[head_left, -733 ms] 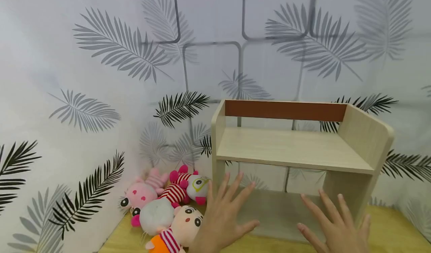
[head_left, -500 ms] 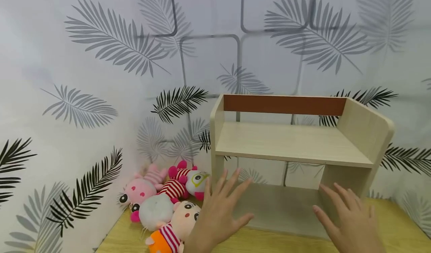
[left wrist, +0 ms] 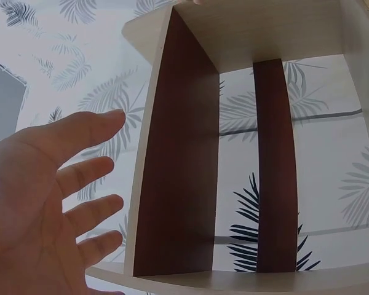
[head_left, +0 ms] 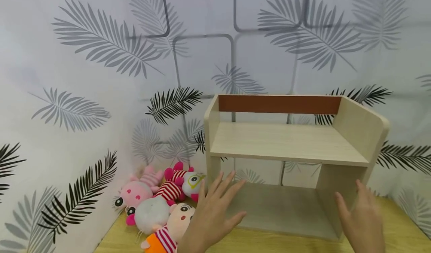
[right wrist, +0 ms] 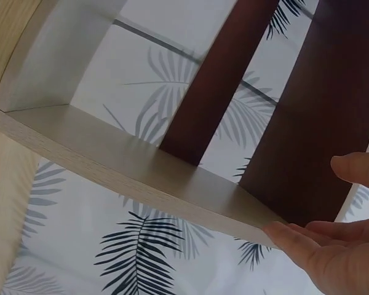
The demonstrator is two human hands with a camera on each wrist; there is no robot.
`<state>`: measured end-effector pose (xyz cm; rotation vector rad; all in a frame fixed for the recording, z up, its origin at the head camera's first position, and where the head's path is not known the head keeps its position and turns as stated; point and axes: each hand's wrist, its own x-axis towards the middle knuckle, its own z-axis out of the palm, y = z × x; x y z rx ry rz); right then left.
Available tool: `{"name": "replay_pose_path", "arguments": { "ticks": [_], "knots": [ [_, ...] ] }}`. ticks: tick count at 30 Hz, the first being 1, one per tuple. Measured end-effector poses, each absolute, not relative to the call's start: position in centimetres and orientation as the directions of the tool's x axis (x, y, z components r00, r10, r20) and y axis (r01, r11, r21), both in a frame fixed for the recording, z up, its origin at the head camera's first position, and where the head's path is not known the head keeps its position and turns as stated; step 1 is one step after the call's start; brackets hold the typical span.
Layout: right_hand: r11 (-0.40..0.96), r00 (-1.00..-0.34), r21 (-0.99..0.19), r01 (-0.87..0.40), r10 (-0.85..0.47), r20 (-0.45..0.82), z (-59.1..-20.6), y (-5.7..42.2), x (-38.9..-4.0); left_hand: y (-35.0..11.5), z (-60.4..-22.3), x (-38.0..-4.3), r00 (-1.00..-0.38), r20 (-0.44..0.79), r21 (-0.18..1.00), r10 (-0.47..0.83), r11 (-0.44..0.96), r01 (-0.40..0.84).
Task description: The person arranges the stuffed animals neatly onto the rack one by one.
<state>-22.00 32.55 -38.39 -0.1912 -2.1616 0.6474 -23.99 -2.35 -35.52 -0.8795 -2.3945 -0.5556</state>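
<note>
A pale wooden desktop shelf stands upright on the table, with one middle board and a red-brown strip across its upper back. My left hand is held up before the shelf's left end, fingers spread and thumb out, holding nothing. In the left wrist view the left hand shows its palm beside the middle board's red-brown underside. My right hand is at the lower right side panel, thumb toward the inside. In the right wrist view the right hand's fingertips are right at that panel's front edge.
Several plush toys in pink, grey and orange, including a grey-headed one, lie heaped left of the shelf, close to my left hand. The yellowish wood table extends right of the shelf. A leaf-patterned curtain hangs behind and at the left.
My right hand has moved rightward from in front of the lower opening to the right side panel. My left hand keeps its spread pose. The head view has shifted slightly.
</note>
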Motion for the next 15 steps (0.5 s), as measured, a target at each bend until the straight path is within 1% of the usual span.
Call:
{"name": "replay_pose_path", "arguments": {
  "ticks": [2,3,7,9,15],
  "knots": [
    [0.856,-0.630,-0.510,-0.082,0.352,0.692,-38.6,32.6,-22.1,-2.4,-35.6,-23.9,-0.645,0.606,0.193,0.465,0.701,0.687],
    [0.857,-0.619,-0.509,-0.082,0.357,0.699,-38.7,32.6,-22.2,-2.4,-35.7,-23.9,-0.643,0.610,0.194,0.463,0.699,0.688],
    [0.844,-0.548,-0.529,-0.095,0.399,0.735,-39.0,32.8,-22.3,-2.5,-35.9,-23.7,-0.643,0.614,0.194,0.459,0.701,0.686],
    [0.833,-0.522,-0.546,-0.092,0.427,0.738,-39.2,33.1,-22.4,-2.6,-35.9,-23.6,-0.649,0.606,0.202,0.461,0.700,0.686],
    [0.813,-0.553,-0.577,-0.081,0.445,0.705,-39.2,34.3,-22.8,-2.5,-35.5,-23.8,-0.652,0.581,0.211,0.487,0.683,0.699]
  ]
}}
